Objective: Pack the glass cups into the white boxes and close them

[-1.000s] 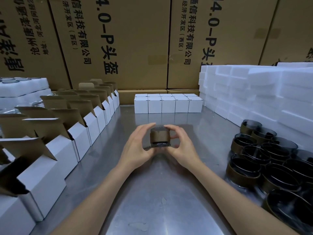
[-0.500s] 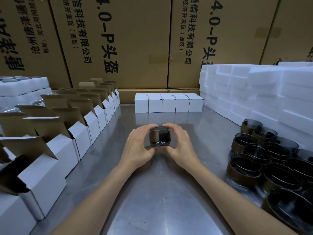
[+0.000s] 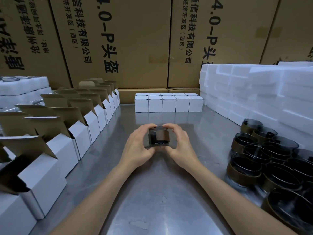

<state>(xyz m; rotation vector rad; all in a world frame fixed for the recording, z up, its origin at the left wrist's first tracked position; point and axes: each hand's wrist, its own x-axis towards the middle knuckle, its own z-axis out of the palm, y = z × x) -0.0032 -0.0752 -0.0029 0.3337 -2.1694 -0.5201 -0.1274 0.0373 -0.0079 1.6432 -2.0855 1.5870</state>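
A dark glass cup (image 3: 158, 136) with a brown band around it is held just above the steel table (image 3: 152, 197) at its middle. My left hand (image 3: 138, 146) grips its left side, my right hand (image 3: 179, 144) its right side, fingers curled over the top. Several more dark banded cups (image 3: 264, 158) stand grouped at the right. A row of white boxes with their brown flaps up (image 3: 88, 126) runs along the left. Closed white boxes (image 3: 168, 103) form a block at the back.
Stacks of white foam blocks (image 3: 254, 92) fill the right rear. White foam trays (image 3: 22, 87) lie at the far left. Large brown cartons (image 3: 128, 41) wall off the back of the table.
Both hands have turned the cup between them, so its brown band now faces right and a dark gap shows at the left. The hands stayed in place.
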